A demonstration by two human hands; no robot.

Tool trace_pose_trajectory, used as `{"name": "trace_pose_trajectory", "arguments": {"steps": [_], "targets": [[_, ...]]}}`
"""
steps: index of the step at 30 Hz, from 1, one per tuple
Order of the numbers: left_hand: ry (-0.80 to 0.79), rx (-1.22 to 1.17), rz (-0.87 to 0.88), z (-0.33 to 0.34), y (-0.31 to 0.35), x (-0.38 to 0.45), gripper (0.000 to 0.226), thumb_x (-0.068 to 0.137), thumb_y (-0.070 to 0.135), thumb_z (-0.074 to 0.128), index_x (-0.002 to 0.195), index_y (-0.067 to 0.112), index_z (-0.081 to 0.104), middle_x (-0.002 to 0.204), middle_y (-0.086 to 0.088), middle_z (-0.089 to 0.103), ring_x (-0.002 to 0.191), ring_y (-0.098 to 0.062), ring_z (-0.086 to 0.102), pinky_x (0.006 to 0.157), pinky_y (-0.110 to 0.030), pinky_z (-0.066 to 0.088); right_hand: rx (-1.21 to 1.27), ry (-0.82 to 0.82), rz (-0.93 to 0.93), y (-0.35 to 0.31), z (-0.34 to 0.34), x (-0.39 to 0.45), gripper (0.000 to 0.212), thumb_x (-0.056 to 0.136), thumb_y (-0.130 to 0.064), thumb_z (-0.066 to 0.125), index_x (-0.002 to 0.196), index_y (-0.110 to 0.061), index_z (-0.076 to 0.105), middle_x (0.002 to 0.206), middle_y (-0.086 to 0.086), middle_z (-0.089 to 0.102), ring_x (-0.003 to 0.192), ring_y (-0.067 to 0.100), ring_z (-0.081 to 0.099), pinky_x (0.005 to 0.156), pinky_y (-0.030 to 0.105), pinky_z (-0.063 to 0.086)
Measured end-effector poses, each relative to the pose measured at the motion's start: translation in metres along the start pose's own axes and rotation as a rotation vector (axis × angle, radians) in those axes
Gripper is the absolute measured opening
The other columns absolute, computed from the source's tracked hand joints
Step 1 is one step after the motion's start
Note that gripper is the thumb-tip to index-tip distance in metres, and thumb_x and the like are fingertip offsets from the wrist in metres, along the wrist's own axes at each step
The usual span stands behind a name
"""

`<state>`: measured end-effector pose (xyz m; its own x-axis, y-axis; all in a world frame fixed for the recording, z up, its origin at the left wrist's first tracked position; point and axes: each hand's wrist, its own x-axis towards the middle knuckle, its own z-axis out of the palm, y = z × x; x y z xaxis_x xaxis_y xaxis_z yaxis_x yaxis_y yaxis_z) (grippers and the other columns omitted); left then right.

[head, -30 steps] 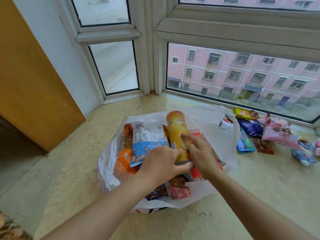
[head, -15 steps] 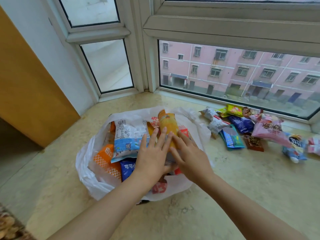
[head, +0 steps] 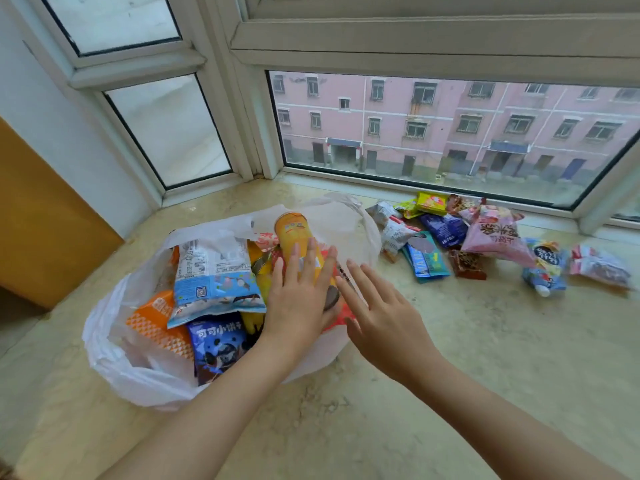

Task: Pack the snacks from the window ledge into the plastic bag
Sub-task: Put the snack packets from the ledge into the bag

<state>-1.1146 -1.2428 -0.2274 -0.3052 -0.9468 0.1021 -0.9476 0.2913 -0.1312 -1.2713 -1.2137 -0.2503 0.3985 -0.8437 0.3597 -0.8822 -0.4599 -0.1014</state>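
Observation:
A white plastic bag (head: 114,358) lies open on the marble ledge, full of snacks. Among them are an orange chip tube (head: 294,233), a blue-and-white packet (head: 214,275), a dark blue cookie packet (head: 218,341) and an orange packet (head: 156,317). My left hand (head: 298,303) rests flat on the lower end of the chip tube, fingers spread. My right hand (head: 384,317) hovers open just right of the tube, over the bag's edge, holding nothing. A pile of loose snacks sits by the window at the right, including a pink bag (head: 491,233) and a teal packet (head: 427,261).
The marble ledge (head: 450,358) runs along the window frame (head: 415,183) at the back. An orange wooden panel (head: 41,230) stands at the left. More loose packets (head: 599,265) and a blue pouch (head: 545,278) lie at the far right.
Both hands went from gripping the chip tube to lying flat and open. My right hand has slid off the tube to the right. The view shifted left, showing more of the loose pile.

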Motion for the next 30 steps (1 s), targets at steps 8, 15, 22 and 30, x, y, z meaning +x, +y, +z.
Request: {"name": "trace_pose_trajectory", "arguments": {"steps": [8,15,22,30], "targets": [[0.145,-0.070,0.118,0.021,0.089,-0.023,0.096,0.076,0.041,0.068,0.151,0.008,0.020,0.160,-0.012,0.011,0.147,-0.025,0.014,0.114,-0.049,0.017,-0.111,-0.126,0.093,0.075,-0.013,-0.064,0.056,0.086,-0.032,0.043,0.136,-0.009,0.048,0.145,0.016,0.045,0.130,0.032,0.047,0.098,0.047,0.047],[-0.001,-0.157,0.082,0.043,0.159,0.012,0.100,0.063,0.039,0.078,0.146,0.007,0.031,0.155,-0.011,0.027,0.142,-0.023,0.023,0.114,-0.044,0.025,-0.156,-0.221,0.204,0.136,-0.009,-0.094,0.058,0.085,-0.036,0.037,0.133,-0.008,0.053,0.139,0.017,0.051,0.124,0.033,0.053,0.096,0.048,0.046],[-0.184,-0.179,-0.014,0.076,0.170,0.088,0.081,0.094,0.043,0.046,0.153,0.015,-0.003,0.161,-0.007,-0.009,0.148,-0.024,-0.003,0.119,-0.039,0.013,-0.116,-0.214,0.289,0.186,0.028,-0.096,0.058,0.083,-0.038,0.038,0.129,-0.008,0.054,0.133,0.019,0.055,0.118,0.035,0.057,0.092,0.050,0.049],[-0.164,-0.259,-0.164,0.129,0.162,0.171,0.082,0.093,0.051,0.047,0.153,0.023,-0.001,0.161,-0.010,-0.001,0.147,-0.028,0.003,0.116,-0.040,0.017,-0.091,-0.188,0.347,0.217,0.105,-0.059,0.062,0.080,-0.041,0.036,0.128,-0.008,0.058,0.131,0.021,0.057,0.115,0.037,0.058,0.090,0.048,0.052]]}}
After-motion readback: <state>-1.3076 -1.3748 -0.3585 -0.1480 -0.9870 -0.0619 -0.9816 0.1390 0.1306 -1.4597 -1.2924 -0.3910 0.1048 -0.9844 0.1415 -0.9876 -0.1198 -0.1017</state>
